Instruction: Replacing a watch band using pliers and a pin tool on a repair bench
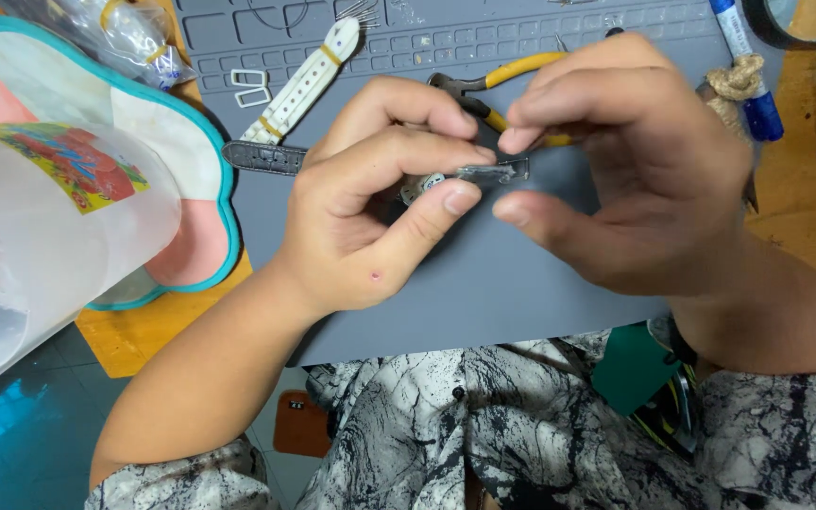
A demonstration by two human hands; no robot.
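A clear plastic jug (pixel 40 246) leans at the left edge, smooth and translucent; judged from its tilt, a nudge could tip it. On the grey ribbed mat (pixel 484 283) lies a white perforated strap (pixel 302 80). Left hand (pixel 370 208) and right hand (pixel 635 170) each pinch, fingertips closed, a small shiny metal clasp (pixel 493 172) just above the mat. The slick part could slip and spring away toward the yellow-handled pliers (pixel 512 71).
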